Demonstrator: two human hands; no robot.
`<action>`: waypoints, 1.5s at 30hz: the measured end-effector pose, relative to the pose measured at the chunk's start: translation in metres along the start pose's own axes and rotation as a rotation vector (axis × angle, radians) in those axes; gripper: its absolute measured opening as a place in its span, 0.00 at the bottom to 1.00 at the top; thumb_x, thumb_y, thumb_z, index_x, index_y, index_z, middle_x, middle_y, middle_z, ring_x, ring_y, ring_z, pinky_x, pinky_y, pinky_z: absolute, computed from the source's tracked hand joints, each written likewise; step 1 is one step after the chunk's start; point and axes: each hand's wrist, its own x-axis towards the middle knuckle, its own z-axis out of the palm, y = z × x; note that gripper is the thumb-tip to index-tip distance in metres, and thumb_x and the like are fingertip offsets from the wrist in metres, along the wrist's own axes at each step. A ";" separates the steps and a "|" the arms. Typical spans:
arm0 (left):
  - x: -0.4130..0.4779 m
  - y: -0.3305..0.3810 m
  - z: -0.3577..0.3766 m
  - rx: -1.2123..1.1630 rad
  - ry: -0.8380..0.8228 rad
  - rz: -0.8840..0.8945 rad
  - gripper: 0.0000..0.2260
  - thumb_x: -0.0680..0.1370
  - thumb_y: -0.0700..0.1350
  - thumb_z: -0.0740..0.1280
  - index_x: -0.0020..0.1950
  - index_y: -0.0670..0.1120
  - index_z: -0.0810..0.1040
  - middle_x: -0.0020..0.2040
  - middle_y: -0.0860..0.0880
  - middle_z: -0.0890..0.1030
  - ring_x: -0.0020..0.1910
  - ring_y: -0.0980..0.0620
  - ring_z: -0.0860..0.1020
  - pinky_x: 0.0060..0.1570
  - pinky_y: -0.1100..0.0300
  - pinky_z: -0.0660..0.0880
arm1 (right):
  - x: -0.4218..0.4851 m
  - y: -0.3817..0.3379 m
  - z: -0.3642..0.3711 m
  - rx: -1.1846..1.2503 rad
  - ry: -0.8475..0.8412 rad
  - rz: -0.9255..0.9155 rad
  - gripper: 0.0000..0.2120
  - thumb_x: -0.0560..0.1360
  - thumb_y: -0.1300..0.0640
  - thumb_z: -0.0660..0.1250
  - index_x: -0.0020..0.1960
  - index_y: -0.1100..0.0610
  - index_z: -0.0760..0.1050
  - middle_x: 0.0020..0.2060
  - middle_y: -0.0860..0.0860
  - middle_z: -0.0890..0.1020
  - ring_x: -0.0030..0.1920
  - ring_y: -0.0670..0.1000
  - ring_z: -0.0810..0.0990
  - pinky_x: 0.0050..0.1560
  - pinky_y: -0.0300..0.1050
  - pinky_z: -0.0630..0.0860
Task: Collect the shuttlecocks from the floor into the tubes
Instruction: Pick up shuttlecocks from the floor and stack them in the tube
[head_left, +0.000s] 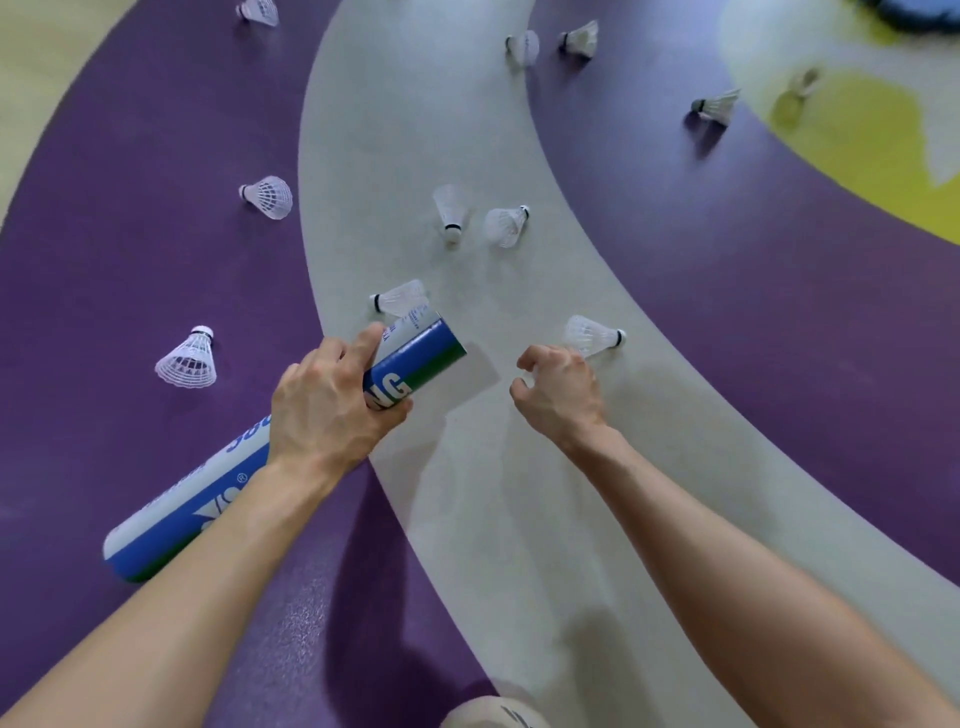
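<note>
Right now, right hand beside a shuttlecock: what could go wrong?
The right hand's curled fingers could crush or flick away the white black-banded shuttlecock beside them.
The blue-and-white cardboard tube, gripped by the left hand, ends close to another white shuttlecock; swinging it may knock that one away.

We have only one wide view, from the head; it faces forward and down, near the floor (519, 467).
</note>
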 end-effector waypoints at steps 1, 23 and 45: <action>0.000 0.000 0.000 0.010 -0.004 -0.002 0.38 0.71 0.59 0.82 0.77 0.50 0.75 0.48 0.43 0.79 0.43 0.38 0.80 0.47 0.43 0.78 | -0.002 0.000 0.000 -0.004 -0.004 0.002 0.15 0.73 0.52 0.69 0.59 0.50 0.83 0.50 0.51 0.85 0.57 0.54 0.80 0.56 0.48 0.77; -0.182 -0.296 -0.223 0.083 0.120 -0.629 0.39 0.68 0.67 0.81 0.75 0.60 0.72 0.56 0.48 0.84 0.53 0.39 0.84 0.48 0.46 0.82 | -0.086 -0.413 0.045 -0.310 -0.180 -0.975 0.15 0.71 0.57 0.67 0.57 0.55 0.83 0.50 0.52 0.85 0.54 0.60 0.81 0.50 0.53 0.81; -0.276 -0.491 -0.244 -0.273 -0.098 -0.643 0.38 0.66 0.61 0.84 0.73 0.66 0.72 0.50 0.57 0.81 0.49 0.50 0.81 0.50 0.49 0.81 | -0.133 -0.598 0.278 -0.065 -0.469 -0.285 0.19 0.76 0.41 0.72 0.49 0.58 0.78 0.42 0.53 0.83 0.43 0.56 0.83 0.35 0.43 0.72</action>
